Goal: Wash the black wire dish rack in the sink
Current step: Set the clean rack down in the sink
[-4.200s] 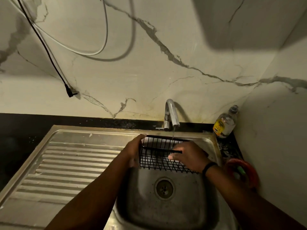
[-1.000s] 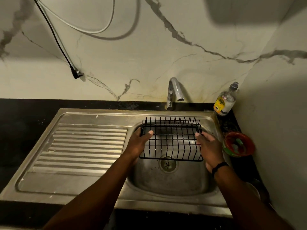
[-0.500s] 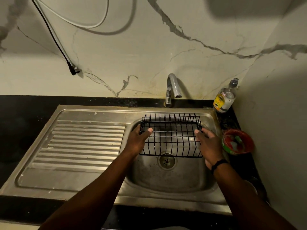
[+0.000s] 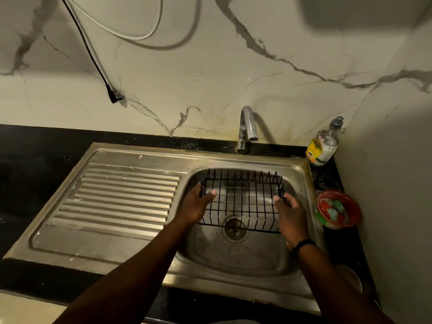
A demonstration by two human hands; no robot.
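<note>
Progress: we are finding the black wire dish rack (image 4: 242, 199) inside the stainless steel sink basin (image 4: 236, 258), left hand (image 4: 196, 206) and right hand (image 4: 291, 217) grasping its ends, fingers curled round the wire. Chrome tap (image 4: 247, 127) showing no water; we are judging rinsing finished or paused, removal remaining.

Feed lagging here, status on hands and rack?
Left hand and right hand grip rack ends. Rack over sink basin. Nothing blocking.
</note>
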